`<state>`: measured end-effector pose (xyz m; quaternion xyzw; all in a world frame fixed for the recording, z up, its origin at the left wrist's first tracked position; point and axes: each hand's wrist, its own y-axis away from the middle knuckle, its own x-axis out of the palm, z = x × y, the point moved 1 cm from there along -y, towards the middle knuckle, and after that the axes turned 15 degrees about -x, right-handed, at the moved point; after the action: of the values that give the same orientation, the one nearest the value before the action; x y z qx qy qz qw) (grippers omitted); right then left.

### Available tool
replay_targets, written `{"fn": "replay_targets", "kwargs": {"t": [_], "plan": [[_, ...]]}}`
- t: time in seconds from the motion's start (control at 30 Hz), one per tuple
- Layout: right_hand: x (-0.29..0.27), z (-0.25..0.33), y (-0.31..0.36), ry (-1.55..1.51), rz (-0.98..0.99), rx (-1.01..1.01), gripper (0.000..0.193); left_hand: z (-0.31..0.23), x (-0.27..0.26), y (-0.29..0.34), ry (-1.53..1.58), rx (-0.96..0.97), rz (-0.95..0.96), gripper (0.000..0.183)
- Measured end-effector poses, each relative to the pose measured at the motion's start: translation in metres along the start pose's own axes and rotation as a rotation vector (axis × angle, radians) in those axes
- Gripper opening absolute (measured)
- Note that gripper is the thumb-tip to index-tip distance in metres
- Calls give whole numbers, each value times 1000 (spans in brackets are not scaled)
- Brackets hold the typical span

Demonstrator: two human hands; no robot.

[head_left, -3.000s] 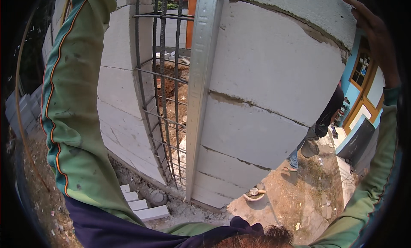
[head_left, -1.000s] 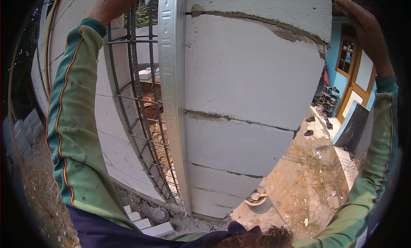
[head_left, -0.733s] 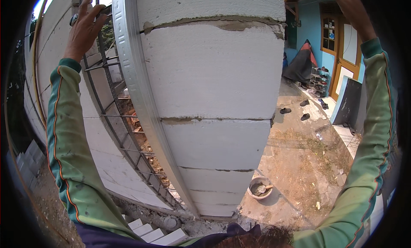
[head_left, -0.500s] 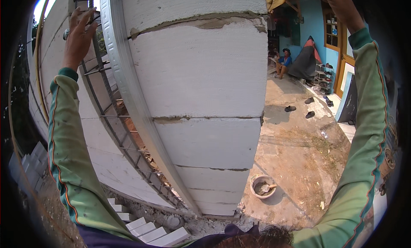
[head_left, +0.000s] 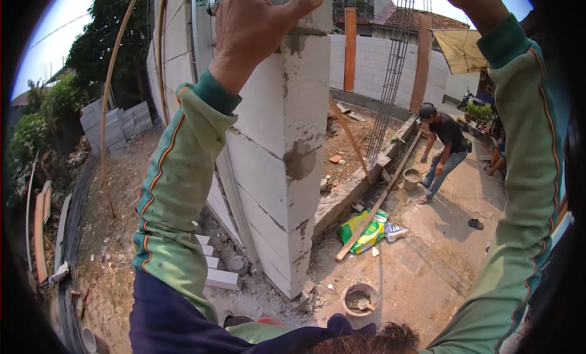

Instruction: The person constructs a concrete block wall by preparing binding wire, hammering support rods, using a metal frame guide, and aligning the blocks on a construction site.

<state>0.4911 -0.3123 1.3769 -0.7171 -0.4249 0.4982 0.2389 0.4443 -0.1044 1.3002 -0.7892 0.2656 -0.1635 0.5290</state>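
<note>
My left hand (head_left: 250, 36) is raised against the upper part of a white block wall (head_left: 256, 103), thumb stretched out toward the wall's corner. Its other fingers are partly hidden and run toward the top edge; a large ring (head_left: 213, 4) shows beside them. Grey mortar smears (head_left: 301, 160) mark the wall's narrow end face. Only the wrist and lower part of my right hand (head_left: 467, 3) show at the upper right; its fingers lie outside the picture, so what it holds is hidden. A metal channel (head_left: 235, 189) stands along the wall's left side.
Below the wall's end sits a mortar bucket (head_left: 360, 283) with a tool in it. Beyond lie a long plank (head_left: 378, 201) and green-yellow sacks (head_left: 366, 232). A person (head_left: 445, 140) bends by another bucket (head_left: 412, 177). Loose blocks (head_left: 223, 279) lie at the wall's foot.
My view has swung, bringing the wall's corner, the bending person and the yard into sight. My left hand, earlier by the steel bars with fingers spread, is now at the wall's upper part.
</note>
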Motion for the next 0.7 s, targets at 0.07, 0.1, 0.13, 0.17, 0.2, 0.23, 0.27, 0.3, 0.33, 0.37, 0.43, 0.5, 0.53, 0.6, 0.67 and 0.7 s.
{"fn": "replay_targets", "kwargs": {"t": [0.07, 0.1, 0.13, 0.17, 0.2, 0.23, 0.27, 0.3, 0.33, 0.37, 0.43, 0.5, 0.53, 0.6, 0.67, 0.7], "plan": [[-7, -4, -5, -73, -29, -70, 17, 22, -4, -17, -492, 161, -346, 87], [-11, -9, -8, -62, 11, -91, 17, 14, -7, -16, -521, 149, -365, 87], [-13, -14, -9, -37, 67, -108, 17, 12, -2, -12, -527, 84, -316, 83], [-15, -18, -13, -50, 83, -126, 17, 10, 3, -9, -527, 20, -268, 80], [-17, -19, -18, -31, 72, -104, 17, 8, 5, -7, -539, 5, -292, 80], [-11, -22, -17, -41, 41, -75, 17, 12, 7, -5, -593, 35, -343, 75], [-6, -22, -14, -86, 34, -90, 17, 16, 8, -3, -646, 66, -392, 71], [-13, -9, -12, -41, 71, -80, 17, 12, 9, -2, -653, 56, -410, 71], [-16, 1, -13, 4, 106, -69, 18, 7, 8, -1, -602, 39, -399, 67], [-16, 4, -15, -4, 112, -87, 18, 3, 7, 0, -552, 24, -388, 64], [-14, -3, -11, 19, 126, -138, 18, 0, 13, 4, -550, 48, -401, 61], [-12, -7, -9, 17, 112, -88, 19, -1, 15, 8, -547, 78, -408, 58], [-12, -9, -8, 23, 96, -24, 19, -1, 15, 10, -611, 67, -429, 56], [-13, -10, -6, 36, 61, 9, 19, -4, 17, 15, -676, 56, -447, 54], [-16, -15, -4, -24, 75, 21, 20, -9, 22, 21, -656, 28, -472, 52], [-17, -24, -6, -23, 80, 26, 20, -8, 22, 19, -652, 24, -468, 52]]}}
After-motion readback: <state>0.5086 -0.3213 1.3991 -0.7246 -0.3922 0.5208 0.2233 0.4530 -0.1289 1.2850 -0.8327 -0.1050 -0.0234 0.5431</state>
